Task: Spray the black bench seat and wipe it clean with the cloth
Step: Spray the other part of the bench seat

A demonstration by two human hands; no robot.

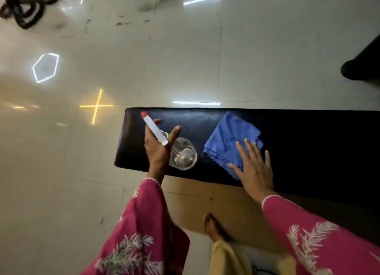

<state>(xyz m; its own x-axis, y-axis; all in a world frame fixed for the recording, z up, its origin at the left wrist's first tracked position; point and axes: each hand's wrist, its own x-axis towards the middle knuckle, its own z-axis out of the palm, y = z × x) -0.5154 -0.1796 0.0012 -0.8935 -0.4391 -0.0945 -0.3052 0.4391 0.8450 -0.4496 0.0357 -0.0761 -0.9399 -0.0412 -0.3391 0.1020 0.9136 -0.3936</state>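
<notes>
Under the right grip (255,172), fingers flat, lies a blue scallop-edged cloth (228,135) on the glossy black tabletop (308,143); the left grip (158,149) clasps a clear rounded spray bottle (184,156).

My left sleeve (141,223) and right sleeve (320,233) are pink with white leaves and white edges. My trousers (226,258) are yellow.
</notes>
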